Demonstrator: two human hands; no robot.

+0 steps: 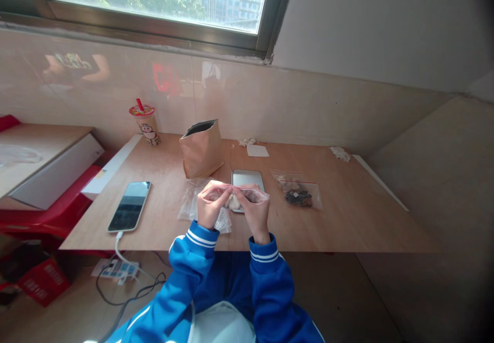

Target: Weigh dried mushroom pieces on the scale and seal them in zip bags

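Note:
Between my two hands is a clear zip bag (pixel 233 202) with a pinkish top edge and something whitish inside. My left hand (pixel 210 205) pinches the bag's rim on one side, and my right hand (pixel 254 208) pinches it on the other, thumbs meeting near the middle. Just beyond the bag lies a flat silver tray-like item (pixel 247 177), partly covered by my hands. Beneath and beside my left hand are loose clear plastic bags (pixel 188 206). To the right of my right hand rests a zip bag with dark contents (pixel 299 197).
On the wooden table (pixel 358 204) stand a brown paper pouch (pixel 201 150) and a drink cup (pixel 148 126) with a red straw. A phone (pixel 130 206) lies at left on a white cable. White paper (pixel 258 151) and crumpled tissue (pixel 340 153) sit at the back. A power strip (pixel 115 269) is below.

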